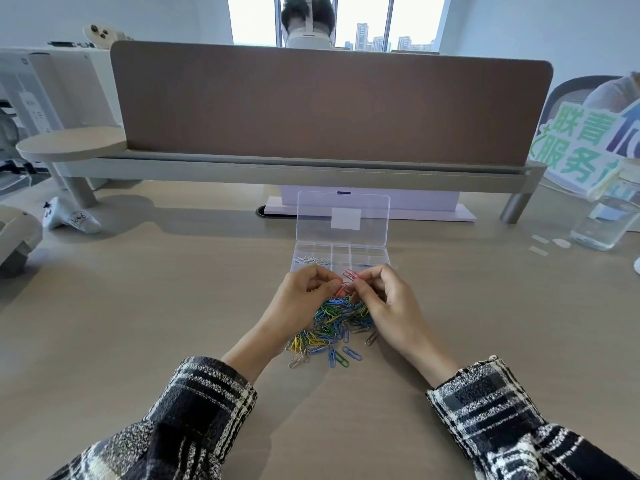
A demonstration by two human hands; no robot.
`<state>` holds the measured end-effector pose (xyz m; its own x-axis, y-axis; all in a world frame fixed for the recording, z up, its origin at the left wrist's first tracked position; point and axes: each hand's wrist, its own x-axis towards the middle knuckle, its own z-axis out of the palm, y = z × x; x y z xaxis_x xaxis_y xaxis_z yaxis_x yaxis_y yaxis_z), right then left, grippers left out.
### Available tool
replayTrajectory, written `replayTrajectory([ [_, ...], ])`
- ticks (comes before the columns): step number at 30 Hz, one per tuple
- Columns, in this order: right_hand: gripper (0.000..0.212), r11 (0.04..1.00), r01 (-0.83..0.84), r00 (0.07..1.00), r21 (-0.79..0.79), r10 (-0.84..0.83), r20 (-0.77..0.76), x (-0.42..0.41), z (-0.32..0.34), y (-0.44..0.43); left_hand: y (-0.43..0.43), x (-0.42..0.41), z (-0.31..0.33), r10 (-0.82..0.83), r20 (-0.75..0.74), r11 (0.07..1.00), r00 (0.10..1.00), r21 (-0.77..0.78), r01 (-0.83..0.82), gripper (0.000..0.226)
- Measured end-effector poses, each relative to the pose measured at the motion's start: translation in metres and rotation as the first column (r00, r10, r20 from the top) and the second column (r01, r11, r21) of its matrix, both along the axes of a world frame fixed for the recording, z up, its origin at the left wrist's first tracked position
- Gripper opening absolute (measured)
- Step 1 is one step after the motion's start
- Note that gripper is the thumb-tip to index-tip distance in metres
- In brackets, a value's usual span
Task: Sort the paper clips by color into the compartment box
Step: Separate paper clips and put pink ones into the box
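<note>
Head view, centre frame: left hand (304, 292) and right hand (384, 299) both pinch red clips (349, 277), slanting up-right; box (341, 253) sits just above, equally near both.

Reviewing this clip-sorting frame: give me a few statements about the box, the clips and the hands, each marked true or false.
1. The lid of the compartment box stands open. True.
2. The left hand and the right hand both pinch red paper clips. True.
3. The mixed pile of clips lies inside the box. False: it lies on the table, in front of the box, between the hands.
4. Every compartment is empty. False: pale clips lie in a left compartment.
</note>
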<state>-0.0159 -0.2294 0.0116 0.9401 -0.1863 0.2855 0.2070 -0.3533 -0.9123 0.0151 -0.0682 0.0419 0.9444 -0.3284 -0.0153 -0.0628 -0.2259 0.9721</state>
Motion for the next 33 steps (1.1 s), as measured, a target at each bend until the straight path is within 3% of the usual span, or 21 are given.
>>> replayTrajectory([
  [6,0.005,0.999,0.014,0.999,-0.045,-0.013,0.029,0.001,-0.002,0.006,-0.003,-0.003,0.001,0.005,-0.025,0.998,1.0,-0.057,-0.007,0.009],
  [15,0.006,0.996,-0.032,0.999,0.082,0.034,-0.025,0.001,0.001,0.009,-0.003,-0.002,-0.001,0.016,0.029,1.0,0.999,-0.01,-0.016,0.009],
  [25,0.009,0.998,0.059,0.998,0.009,-0.059,0.005,0.002,-0.003,0.005,0.006,0.007,0.0,-0.005,-0.012,1.0,1.0,-0.028,0.004,0.008],
  [33,0.005,0.941,0.124,0.992,-0.315,-0.109,0.065,0.001,-0.01,-0.001,0.011,0.013,-0.001,0.027,0.052,0.999,0.998,0.035,-0.029,0.008],
])
